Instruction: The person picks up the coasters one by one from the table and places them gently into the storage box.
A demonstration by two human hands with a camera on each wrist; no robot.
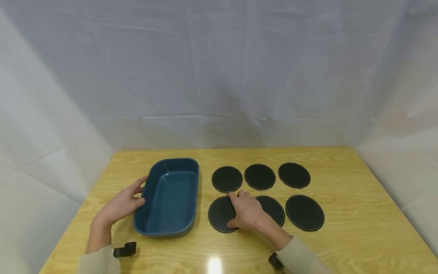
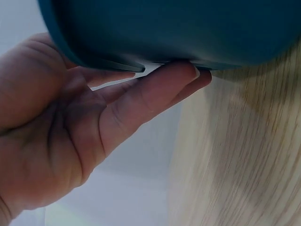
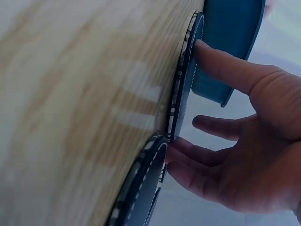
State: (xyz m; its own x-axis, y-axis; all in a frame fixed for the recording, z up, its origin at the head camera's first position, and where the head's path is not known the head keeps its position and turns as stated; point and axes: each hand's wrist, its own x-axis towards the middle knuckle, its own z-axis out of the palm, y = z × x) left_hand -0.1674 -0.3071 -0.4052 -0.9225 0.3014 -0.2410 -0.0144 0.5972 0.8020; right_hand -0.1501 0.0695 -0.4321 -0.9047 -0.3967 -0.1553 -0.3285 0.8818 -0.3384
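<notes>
A deep blue baking dish (image 1: 172, 201) stands on the left of the table. My left hand (image 1: 120, 203) holds its left side, thumb at the rim; in the left wrist view the fingers (image 2: 155, 92) lie against the wall under the rim. Round black coasters with stitched edges lie flat in two rows right of the dish. Over the near-left coaster (image 1: 220, 215) is my right hand (image 1: 248, 211), fingers loosely bent and spread. In the right wrist view its thumb touches that coaster's edge, and other fingertips (image 3: 181, 169) are where it meets the neighbouring coaster (image 3: 146, 183).
Behind the near row lie the far-left coaster (image 1: 227, 179), far-middle coaster (image 1: 260, 177) and far-right coaster (image 1: 294, 175). The near-right coaster (image 1: 305, 212) is beyond my right hand. White sheeting (image 1: 219, 76) hangs behind and beside the wooden table (image 1: 362, 228).
</notes>
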